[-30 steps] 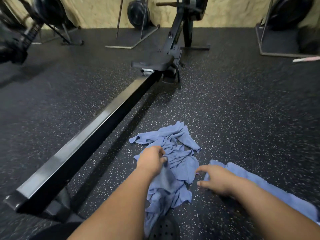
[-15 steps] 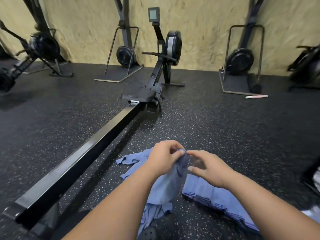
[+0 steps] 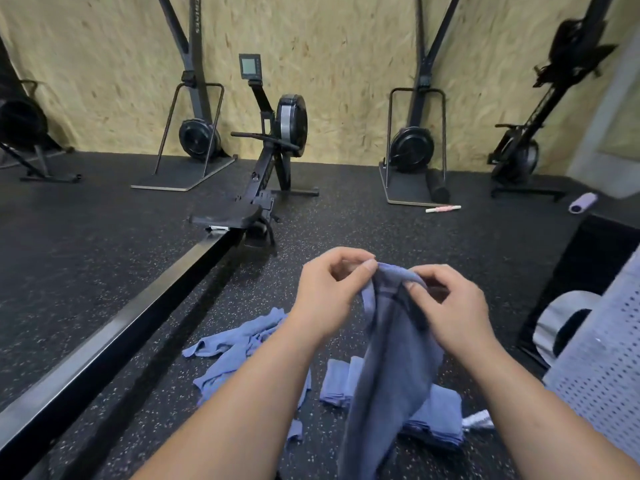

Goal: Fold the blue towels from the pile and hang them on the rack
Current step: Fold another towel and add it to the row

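A blue towel (image 3: 388,368) hangs in front of me, held up by its top edge. My left hand (image 3: 329,292) pinches that edge on the left, and my right hand (image 3: 450,306) pinches it on the right, the two close together. Below on the black floor lies a crumpled pile of blue towels (image 3: 242,355), partly hidden by my left forearm. A folded stack of blue towels (image 3: 440,410) lies to the right of it, behind the hanging towel. No rack is recognisable in view.
A rowing machine (image 3: 263,188) with its long black rail (image 3: 114,334) runs diagonally on my left. More exercise machines (image 3: 412,147) stand along the board wall. A white perforated mesh surface (image 3: 602,368) and a silver-and-black object (image 3: 561,323) are at the right edge.
My left hand took a towel from the pile and lifted it. My right hand left the floor and joined it on the top edge. The view tilted up.
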